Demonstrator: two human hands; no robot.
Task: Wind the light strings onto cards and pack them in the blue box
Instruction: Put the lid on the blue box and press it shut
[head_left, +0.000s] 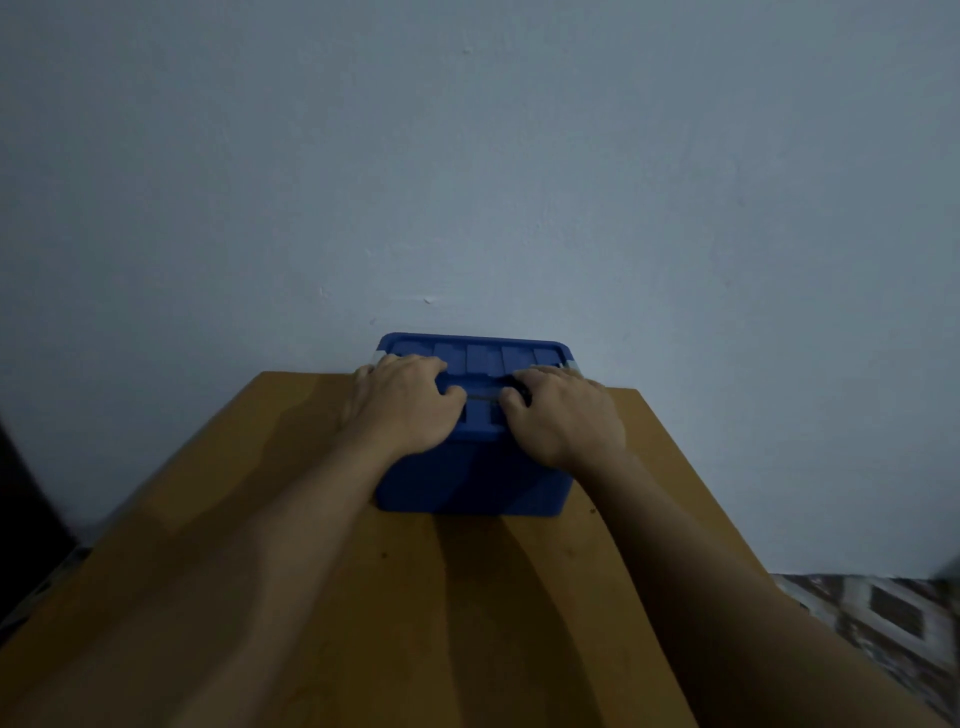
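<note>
Fingers (410, 364) of the left hand (402, 405) lie spread on the lid (483, 358) of the blue box (470, 483), holding nothing. Those of the right hand (563, 421) curl beside a small dark item (521, 388); I cannot tell whether they grip it. The box stands at centre frame, at the far edge of the surface (311, 597). No light strings are visible. Risk: uneven pressure may leave a lid corner unseated or skid the box, and a trapped cord would stop the lid closing.
</note>
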